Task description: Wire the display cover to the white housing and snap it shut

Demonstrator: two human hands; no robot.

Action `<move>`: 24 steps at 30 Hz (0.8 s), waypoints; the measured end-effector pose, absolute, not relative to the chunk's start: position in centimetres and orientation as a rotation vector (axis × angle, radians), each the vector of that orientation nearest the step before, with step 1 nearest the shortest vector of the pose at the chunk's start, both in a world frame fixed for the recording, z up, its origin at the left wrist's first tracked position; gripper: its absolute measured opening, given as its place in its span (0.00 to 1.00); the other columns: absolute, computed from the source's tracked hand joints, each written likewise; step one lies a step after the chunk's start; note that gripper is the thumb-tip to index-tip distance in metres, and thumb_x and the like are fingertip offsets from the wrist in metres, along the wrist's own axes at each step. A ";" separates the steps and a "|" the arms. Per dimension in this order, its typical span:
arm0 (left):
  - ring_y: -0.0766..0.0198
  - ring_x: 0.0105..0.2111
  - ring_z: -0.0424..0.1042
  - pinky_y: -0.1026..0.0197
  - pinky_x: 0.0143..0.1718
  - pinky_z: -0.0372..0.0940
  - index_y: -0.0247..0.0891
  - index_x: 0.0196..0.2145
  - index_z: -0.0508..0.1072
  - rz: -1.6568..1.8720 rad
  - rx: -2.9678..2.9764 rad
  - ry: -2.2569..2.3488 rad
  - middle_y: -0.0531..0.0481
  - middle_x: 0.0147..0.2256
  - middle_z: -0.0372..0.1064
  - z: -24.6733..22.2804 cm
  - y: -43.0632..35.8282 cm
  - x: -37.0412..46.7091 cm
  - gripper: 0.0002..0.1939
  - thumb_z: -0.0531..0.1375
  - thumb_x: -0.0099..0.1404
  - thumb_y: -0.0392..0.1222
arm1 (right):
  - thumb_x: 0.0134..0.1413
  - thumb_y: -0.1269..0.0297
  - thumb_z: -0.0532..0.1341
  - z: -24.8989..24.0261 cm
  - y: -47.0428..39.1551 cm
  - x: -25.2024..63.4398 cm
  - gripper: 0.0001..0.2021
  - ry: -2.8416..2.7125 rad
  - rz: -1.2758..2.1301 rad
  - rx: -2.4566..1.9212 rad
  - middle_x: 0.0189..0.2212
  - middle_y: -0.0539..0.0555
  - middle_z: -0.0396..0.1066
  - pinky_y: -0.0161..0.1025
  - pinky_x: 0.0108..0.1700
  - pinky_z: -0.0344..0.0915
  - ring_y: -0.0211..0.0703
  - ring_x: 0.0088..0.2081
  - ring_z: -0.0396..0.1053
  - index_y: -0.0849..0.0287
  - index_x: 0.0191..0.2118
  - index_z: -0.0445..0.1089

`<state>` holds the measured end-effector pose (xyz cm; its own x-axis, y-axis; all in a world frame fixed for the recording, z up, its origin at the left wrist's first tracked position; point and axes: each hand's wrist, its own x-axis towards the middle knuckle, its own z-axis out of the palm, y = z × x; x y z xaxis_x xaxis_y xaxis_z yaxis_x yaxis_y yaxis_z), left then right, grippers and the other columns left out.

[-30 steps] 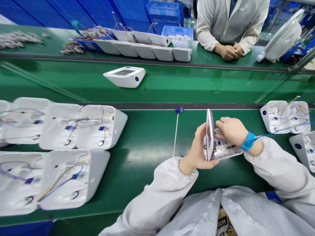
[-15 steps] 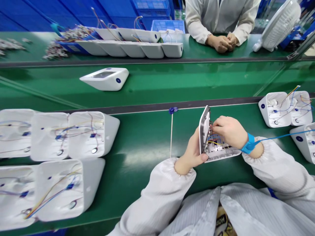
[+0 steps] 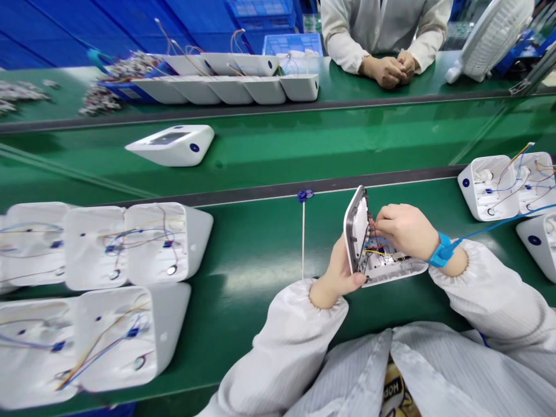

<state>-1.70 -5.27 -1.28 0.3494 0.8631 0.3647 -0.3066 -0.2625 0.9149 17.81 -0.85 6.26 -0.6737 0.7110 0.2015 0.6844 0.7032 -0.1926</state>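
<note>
My left hand (image 3: pixel 336 272) grips the dark-rimmed front panel (image 3: pixel 357 229) of a white plastic device housing, thumb at its lower corner. The panel stands tilted up beside the white housing shell (image 3: pixel 397 276), which has a circuit board and red, yellow and blue wires inside. My right hand (image 3: pixel 406 231) reaches over the shell, its fingers pinched on thin reddish wires (image 3: pixel 374 227) near the panel. The fingertips are partly hidden. A blue wrist strap (image 3: pixel 442 250) with a cord circles my right wrist.
Open white housings with wires (image 3: pixel 156 243) stand at left, others (image 3: pixel 489 188) at right. A white device (image 3: pixel 174 145) lies on the green belt (image 3: pixel 269 150). A thin stick (image 3: pixel 303 240) with a dark blue top lies mid-table. Opposite, a person's hands (image 3: pixel 388 70) rest near a fan (image 3: pixel 493 40).
The white device on the belt has moved left. My left hand and the panel have shifted slightly left; my right hand keeps its pinch. The camera view has tilted a little.
</note>
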 end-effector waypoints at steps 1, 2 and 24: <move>0.40 0.62 0.61 0.39 0.63 0.58 0.44 0.65 0.60 1.209 1.428 0.548 0.39 0.63 0.60 -1.1 -5.2 -1.8 0.44 0.63 0.58 0.68 | 0.67 0.66 0.56 6.3 -0.8 17.8 0.14 -2.666 0.152 -1.107 0.32 0.55 0.73 0.40 0.33 0.50 0.41 0.32 0.63 0.61 0.31 0.75; 0.40 0.61 0.62 0.40 0.63 0.59 0.43 0.64 0.60 1.198 1.442 0.550 0.38 0.62 0.60 -0.9 -5.2 -1.8 0.44 0.63 0.58 0.68 | 0.67 0.67 0.56 6.4 -0.8 17.8 0.14 -2.674 0.159 -1.105 0.32 0.55 0.73 0.40 0.33 0.49 0.40 0.31 0.63 0.61 0.31 0.74; 0.41 0.57 0.65 0.38 0.60 0.61 0.46 0.63 0.63 1.238 1.500 0.637 0.42 0.58 0.65 -0.4 -5.0 -1.1 0.41 0.60 0.58 0.70 | 0.66 0.65 0.56 6.5 -0.2 17.5 0.16 -2.670 0.154 -1.059 0.27 0.54 0.67 0.42 0.32 0.45 0.42 0.30 0.58 0.60 0.27 0.72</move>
<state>-1.10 -4.97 -0.43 0.3255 0.8703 0.3697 -0.2052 -0.3167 0.9261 17.51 -0.22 6.55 -0.6987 0.6857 0.2042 0.6577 0.7279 -0.1939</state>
